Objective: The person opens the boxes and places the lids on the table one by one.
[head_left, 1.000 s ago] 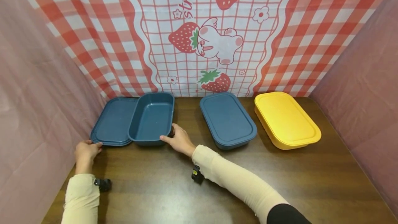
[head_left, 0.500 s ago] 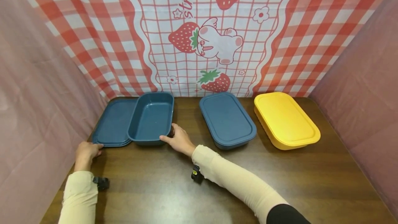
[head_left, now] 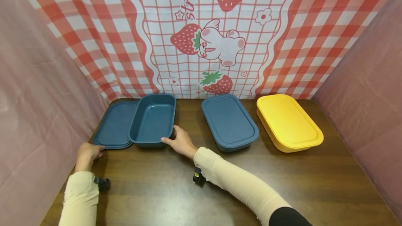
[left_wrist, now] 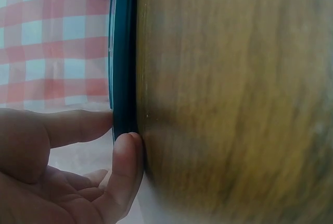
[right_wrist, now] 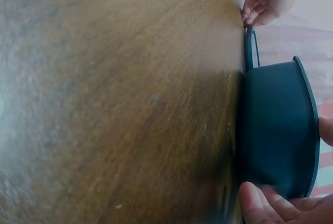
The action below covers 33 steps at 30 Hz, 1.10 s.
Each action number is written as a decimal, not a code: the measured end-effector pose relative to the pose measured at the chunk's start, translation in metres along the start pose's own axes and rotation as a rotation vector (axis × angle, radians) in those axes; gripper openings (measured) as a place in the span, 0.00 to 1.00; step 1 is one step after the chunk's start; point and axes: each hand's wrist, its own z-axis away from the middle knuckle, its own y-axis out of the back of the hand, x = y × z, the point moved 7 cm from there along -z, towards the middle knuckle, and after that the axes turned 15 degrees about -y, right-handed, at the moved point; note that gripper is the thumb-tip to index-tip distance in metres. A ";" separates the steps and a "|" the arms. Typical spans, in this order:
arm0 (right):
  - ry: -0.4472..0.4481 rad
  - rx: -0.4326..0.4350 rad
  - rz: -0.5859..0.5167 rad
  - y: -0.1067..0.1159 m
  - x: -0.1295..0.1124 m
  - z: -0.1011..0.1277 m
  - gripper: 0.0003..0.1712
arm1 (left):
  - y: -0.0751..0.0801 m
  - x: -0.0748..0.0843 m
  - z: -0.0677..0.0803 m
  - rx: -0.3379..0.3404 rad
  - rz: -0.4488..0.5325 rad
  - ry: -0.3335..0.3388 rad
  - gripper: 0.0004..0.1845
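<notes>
Just beyond the fingers of the right hand [head_left: 180,142] sits the open blue tub [head_left: 154,119], its long axis running away from them toward the checked backdrop; thumb and fingers curl round its near right corner. To its left, the loose blue lid [head_left: 114,124] lies flat on the counter [head_left: 220,191], partly under the tub, and the left hand [head_left: 87,152] pinches its near edge. Counted: one open tub, one loose lid, one lidded blue box [head_left: 230,121], one lidded yellow box [head_left: 288,121].
</notes>
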 end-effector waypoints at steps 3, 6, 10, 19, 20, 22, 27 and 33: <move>0.037 0.018 0.014 0.001 -0.002 0.002 0.42 | -0.001 0.000 0.000 -0.002 0.013 0.008 0.16; 0.053 0.029 0.019 0.001 -0.003 0.002 0.41 | -0.001 0.000 0.001 0.002 0.019 0.016 0.16; 0.023 0.020 0.012 -0.001 -0.001 0.001 0.39 | -0.001 -0.002 0.001 0.012 0.020 0.034 0.15; 0.000 0.013 0.026 -0.001 0.001 0.000 0.42 | -0.001 -0.003 0.002 0.011 0.033 0.047 0.25; 0.000 0.011 0.023 -0.001 0.001 0.001 0.42 | -0.001 -0.003 0.002 0.013 0.030 0.047 0.26; 0.001 0.009 0.021 0.000 0.000 0.001 0.42 | -0.001 -0.002 0.002 0.020 0.036 0.046 0.26; 0.004 0.007 0.018 0.002 0.000 0.000 0.42 | -0.001 -0.003 0.002 0.031 0.044 0.040 0.25; 0.003 0.005 0.029 0.003 0.001 -0.002 0.42 | 0.001 -0.002 0.001 0.038 -0.011 0.003 0.17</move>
